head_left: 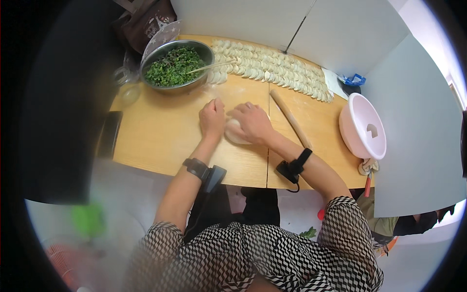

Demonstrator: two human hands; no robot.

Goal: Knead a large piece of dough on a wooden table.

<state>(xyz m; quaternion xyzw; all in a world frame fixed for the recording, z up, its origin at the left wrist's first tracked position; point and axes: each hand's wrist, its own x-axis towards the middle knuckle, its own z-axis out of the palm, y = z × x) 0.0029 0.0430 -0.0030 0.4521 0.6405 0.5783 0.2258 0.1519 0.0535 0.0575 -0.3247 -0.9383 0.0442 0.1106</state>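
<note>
A pale lump of dough (235,134) lies on the wooden table in front of me. My right hand (253,122) curls over its top and right side, gripping it with bent fingers. Close by on the left, my left hand (212,118) is closed in a fist, and nothing shows in it. A wooden rolling pin (291,118) lies slantwise to the right of the dough. Beyond my hands, several rows of folded dumplings (272,68) line the back of the table.
At the back left stands a metal bowl (146,80) of chopped greens (175,67), with chopsticks (211,65) across its rim. A pink basin (346,121) tilts at the right edge, near a red-handled tool (368,185). Grey partitions (413,121) rise behind and to the right.
</note>
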